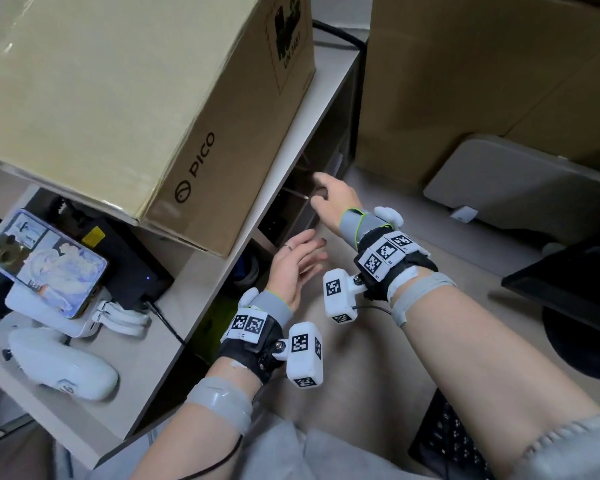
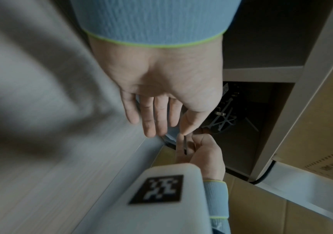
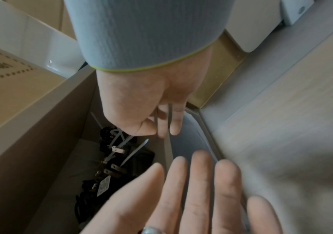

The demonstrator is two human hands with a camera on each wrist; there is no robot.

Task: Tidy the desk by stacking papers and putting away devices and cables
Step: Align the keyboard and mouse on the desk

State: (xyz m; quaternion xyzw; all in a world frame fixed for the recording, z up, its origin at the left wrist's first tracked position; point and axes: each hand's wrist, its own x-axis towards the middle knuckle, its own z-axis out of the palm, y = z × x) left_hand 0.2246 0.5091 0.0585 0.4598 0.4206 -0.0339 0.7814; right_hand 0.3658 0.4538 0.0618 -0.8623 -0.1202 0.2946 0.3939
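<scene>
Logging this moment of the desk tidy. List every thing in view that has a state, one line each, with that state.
left hand: open, fingers spread, holding nothing
right hand: pinching cable ties over the box
cable ties: held in the right hand
open box under the desk: open, plugs and tied cables inside
PICO carton: closed, on the desk
phone: face down
black device: blue light on, cable plugged in

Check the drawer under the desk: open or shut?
Open. The drawer is pulled out; black cables bundled with cable ties show inside, the right hand over them.
</scene>
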